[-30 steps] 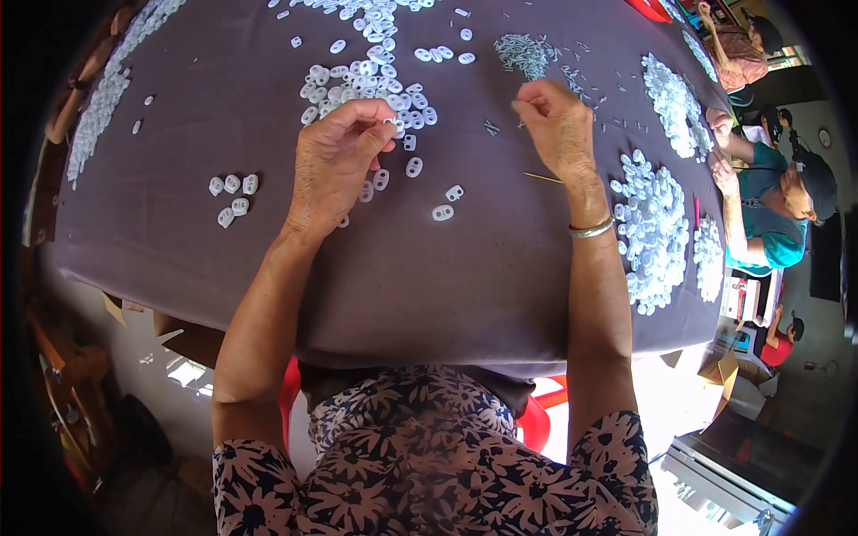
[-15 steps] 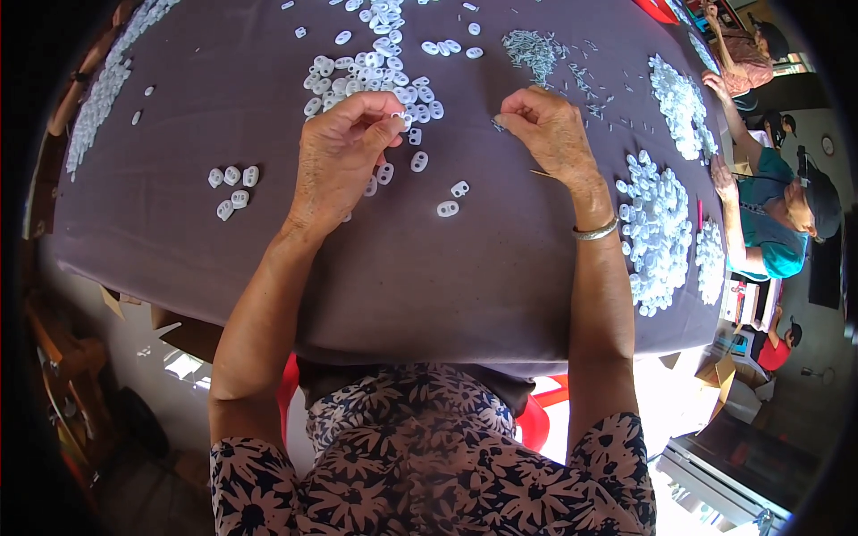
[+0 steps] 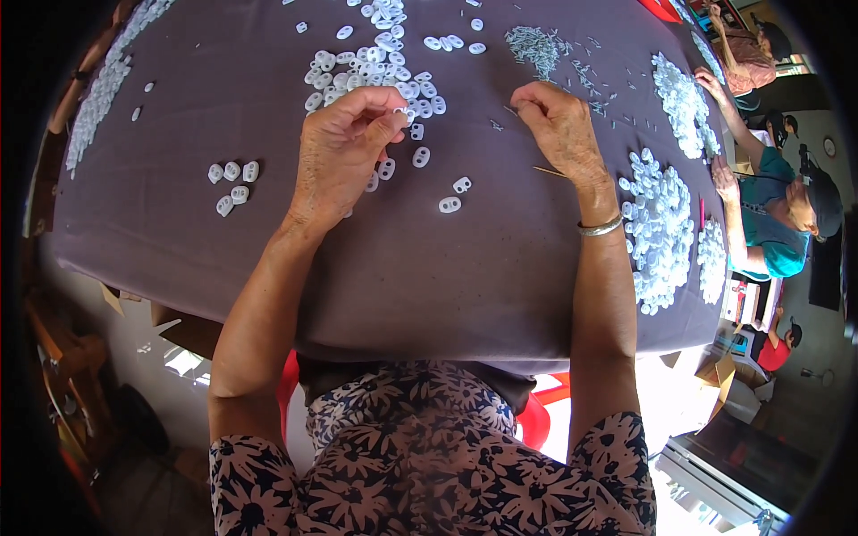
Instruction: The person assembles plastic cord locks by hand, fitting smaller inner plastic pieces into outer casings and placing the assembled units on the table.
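My left hand (image 3: 344, 143) pinches a small white plastic cord lock (image 3: 408, 116) with two holes between thumb and forefinger. Below and beyond it lie more white cord locks (image 3: 371, 67) in a loose heap. My right hand (image 3: 559, 129) is held over the cloth with thumb and fingers pressed together. A thin grey piece (image 3: 511, 112), like a small spring, shows at its fingertips. Left of that hand, a few similar grey springs (image 3: 497, 125) lie on the cloth. A thin yellowish stick (image 3: 550, 171) rests by my right wrist. Two cord locks (image 3: 450, 205) lie between my forearms.
A dark cloth covers the table (image 3: 429, 286). Beyond my right hand is a pile of grey springs (image 3: 536, 49). White heaps (image 3: 661, 232) line the right side, and another (image 3: 103, 89) the far left. Several cord locks (image 3: 232, 183) sit left. A co-worker (image 3: 778, 205) works at the right edge.
My right hand has moved slightly up and right, away from the few loose springs, uncovering more of the yellowish stick. My left hand stays almost still with the cord lock.
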A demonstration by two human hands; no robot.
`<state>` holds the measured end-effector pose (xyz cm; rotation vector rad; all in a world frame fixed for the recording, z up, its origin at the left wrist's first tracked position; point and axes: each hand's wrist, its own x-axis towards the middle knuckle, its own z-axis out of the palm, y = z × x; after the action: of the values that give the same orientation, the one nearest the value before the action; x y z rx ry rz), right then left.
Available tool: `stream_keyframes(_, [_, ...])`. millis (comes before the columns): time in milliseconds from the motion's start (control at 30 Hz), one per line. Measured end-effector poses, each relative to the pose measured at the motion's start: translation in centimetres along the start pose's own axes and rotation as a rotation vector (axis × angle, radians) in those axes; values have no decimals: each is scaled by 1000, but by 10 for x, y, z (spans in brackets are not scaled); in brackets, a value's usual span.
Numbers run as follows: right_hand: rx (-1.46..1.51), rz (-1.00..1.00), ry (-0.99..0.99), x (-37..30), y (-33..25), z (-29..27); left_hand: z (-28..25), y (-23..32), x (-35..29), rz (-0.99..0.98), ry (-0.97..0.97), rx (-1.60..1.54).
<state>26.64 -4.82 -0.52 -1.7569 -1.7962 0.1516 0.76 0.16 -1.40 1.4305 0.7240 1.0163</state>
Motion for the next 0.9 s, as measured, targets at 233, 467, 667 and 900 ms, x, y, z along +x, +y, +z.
stream_keyframes(233, [87,160,-12,2,-3,-10,0,2,-2,-32,-13,11])
stream_keyframes(467, [19,2,-11,1,-3,2,-1,0,-3,-28,-40,22])
stream_keyframes(667, [-100,-144,38,4,-2,13,1,-1,-2,-35,-37,20])
stream_keyframes(900, [612,158,128,7,-14,8,4,2,-4,-25,-73,-27])
